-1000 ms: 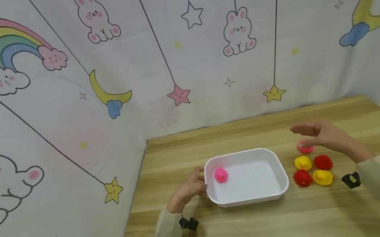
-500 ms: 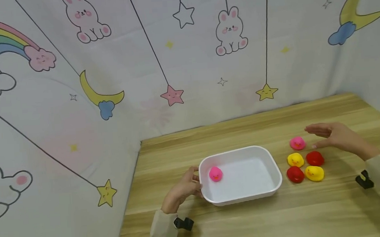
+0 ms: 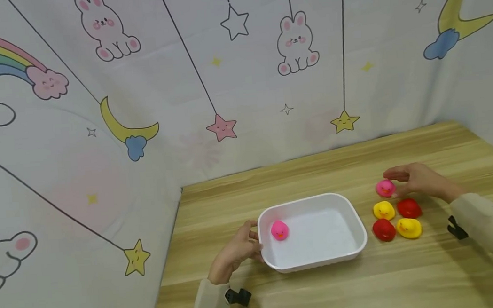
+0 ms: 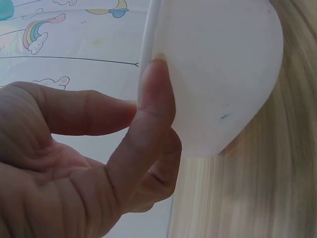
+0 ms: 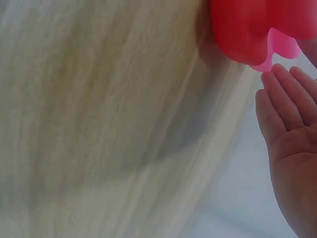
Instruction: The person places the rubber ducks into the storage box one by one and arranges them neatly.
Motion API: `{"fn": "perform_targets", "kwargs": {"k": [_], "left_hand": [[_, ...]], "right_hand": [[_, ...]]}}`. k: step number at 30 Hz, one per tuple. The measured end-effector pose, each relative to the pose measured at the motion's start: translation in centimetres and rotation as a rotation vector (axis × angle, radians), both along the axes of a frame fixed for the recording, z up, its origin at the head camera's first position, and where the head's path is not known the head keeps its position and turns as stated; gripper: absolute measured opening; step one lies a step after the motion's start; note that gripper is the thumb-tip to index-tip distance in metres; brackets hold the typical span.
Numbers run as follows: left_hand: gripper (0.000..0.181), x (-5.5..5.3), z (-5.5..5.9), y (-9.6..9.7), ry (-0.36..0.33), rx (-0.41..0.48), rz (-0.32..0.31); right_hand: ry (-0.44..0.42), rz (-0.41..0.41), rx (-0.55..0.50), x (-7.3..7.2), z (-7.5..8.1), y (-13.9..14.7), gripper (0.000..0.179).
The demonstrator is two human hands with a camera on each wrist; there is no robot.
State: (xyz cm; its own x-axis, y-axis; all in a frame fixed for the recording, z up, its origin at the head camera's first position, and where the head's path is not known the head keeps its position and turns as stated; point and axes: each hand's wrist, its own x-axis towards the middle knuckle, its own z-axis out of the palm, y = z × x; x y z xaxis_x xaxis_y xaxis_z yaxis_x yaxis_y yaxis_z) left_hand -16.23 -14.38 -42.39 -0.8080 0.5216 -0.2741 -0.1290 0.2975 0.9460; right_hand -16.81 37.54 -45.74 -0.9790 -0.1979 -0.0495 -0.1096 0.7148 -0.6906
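Your left hand (image 3: 238, 246) is holding the white tray (image 3: 327, 234) by its left end, fingers bent against the wall and rim, while your right hand (image 3: 421, 181) is hovering ungripped at the right side of the far pink duck (image 3: 385, 188), thumb and fingers parted; whether a fingertip is already touching it, you cannot tell. That duck is standing on the table (image 3: 301, 294), right of the tray and beyond a yellow duck (image 3: 383, 210), a red duck (image 3: 409, 208), a nearer red duck (image 3: 384, 230) and a nearer yellow duck (image 3: 409, 229). Another pink duck (image 3: 279, 230) is already sitting inside the tray, toward its left end. You seem to be lining up a pick, so the next move is probably calling for closing thumb and fingers around the far duck without nudging its neighbours, then lifting it clear while your left hand is steadying the tray.
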Motion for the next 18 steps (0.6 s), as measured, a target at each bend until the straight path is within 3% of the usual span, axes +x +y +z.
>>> {"fn": "perform_targets", "kwargs": {"k": [10, 18], "left_hand": [[0.067, 0.2, 0.5, 0.0, 0.032, -0.003, 0.002], [0.067, 0.3, 0.2, 0.0, 0.021, 0.012, 0.006]], "right_hand": [[0.057, 0.019, 0.132, -1.0, -0.6, -0.3, 0.074], [0.056, 0.008, 0.164, -1.4, -1.1, -0.8, 0.070]]}}
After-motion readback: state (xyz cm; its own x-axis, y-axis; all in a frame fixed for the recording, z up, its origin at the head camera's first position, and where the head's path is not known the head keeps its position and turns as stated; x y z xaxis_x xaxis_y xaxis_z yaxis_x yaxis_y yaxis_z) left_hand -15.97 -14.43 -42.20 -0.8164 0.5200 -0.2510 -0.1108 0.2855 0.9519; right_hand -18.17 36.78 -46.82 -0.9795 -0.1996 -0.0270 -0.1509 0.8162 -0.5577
